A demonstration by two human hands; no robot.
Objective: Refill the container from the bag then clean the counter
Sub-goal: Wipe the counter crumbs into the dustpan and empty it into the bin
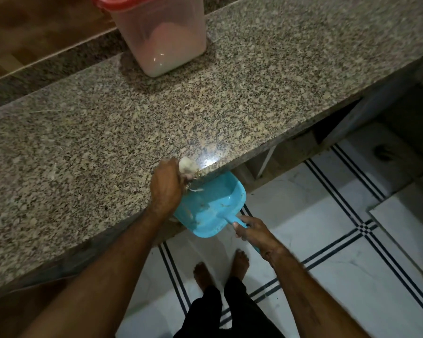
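Note:
A clear plastic container point(164, 37) with a red lid stands at the back of the speckled granite counter point(88, 142), partly filled with pale powder. My left hand point(167, 185) grips a small pale cloth point(187, 165) at the counter's front edge, where spilled bits lie. Just below that edge my right hand point(252, 234) holds the handle of a blue dustpan point(213, 206). Some debris lies inside the pan. No bag is in view.
A raised granite ledge point(47, 69) runs behind the counter, with wood beyond it. Under the counter on the right is a dark open space point(405, 123). White floor tiles point(327, 240) with dark stripes lie below, and my bare feet point(220, 269) stand close to the counter.

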